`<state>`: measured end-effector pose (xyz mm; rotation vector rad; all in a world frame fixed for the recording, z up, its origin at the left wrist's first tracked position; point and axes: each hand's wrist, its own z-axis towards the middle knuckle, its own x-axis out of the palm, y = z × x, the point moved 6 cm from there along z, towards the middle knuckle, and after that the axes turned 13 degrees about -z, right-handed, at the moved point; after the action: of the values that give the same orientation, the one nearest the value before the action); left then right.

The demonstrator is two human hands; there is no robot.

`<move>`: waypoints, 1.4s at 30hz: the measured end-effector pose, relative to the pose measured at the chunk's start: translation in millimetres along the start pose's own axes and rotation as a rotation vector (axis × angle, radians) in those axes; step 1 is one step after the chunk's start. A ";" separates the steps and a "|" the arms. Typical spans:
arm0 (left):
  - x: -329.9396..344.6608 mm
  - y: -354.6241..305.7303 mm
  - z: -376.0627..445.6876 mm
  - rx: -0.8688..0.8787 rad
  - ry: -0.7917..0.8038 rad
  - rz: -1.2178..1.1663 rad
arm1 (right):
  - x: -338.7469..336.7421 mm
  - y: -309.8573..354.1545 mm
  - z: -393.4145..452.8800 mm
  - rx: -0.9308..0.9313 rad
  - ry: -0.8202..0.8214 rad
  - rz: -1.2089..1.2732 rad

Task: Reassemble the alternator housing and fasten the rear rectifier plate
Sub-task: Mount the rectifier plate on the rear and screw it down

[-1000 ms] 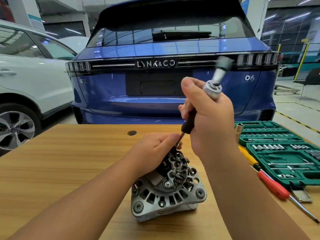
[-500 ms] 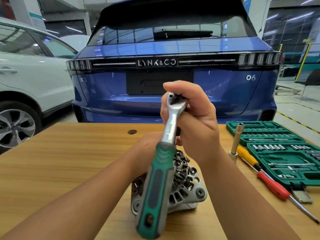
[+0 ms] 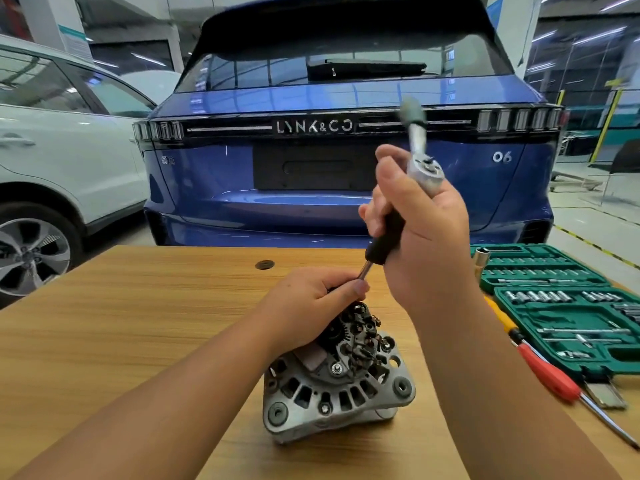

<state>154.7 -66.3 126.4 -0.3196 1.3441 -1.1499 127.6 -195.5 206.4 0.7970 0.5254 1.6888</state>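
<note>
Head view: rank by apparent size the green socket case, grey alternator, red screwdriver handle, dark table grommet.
1. Green plastic socket case, though cut off by the frame edge.
2. Grey cast-metal alternator, nearer the camera, so its gap to the case is unsure.
3. Red screwdriver handle.
4. Dark round table grommet.

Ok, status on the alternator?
Right hand grips ratchet. Left hand pinches extension shaft on alternator. Nothing blocking.

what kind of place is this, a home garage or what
Most likely a car workshop or training bay, not a home garage: a blue car and a white car are parked indoors under strip lights, and an alternator sits on a wooden bench beside a green socket set.
</note>
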 end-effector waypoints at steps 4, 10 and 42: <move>-1.9 -1.6 -0.6 0.023 -0.023 -0.028 | 10.2 3.6 -0.5 -0.051 0.280 0.216; -1.7 -6.8 -1.4 0.038 -0.019 -0.075 | 18.7 13.4 -1.9 -0.283 0.308 0.067; -3.3 -8.0 -3.9 0.063 -0.058 -0.045 | 19.4 9.0 -0.8 -0.103 0.462 0.218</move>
<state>148.2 -65.7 133.3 -0.3368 1.2533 -1.2095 118.5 -179.1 216.7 0.3947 0.6767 2.0994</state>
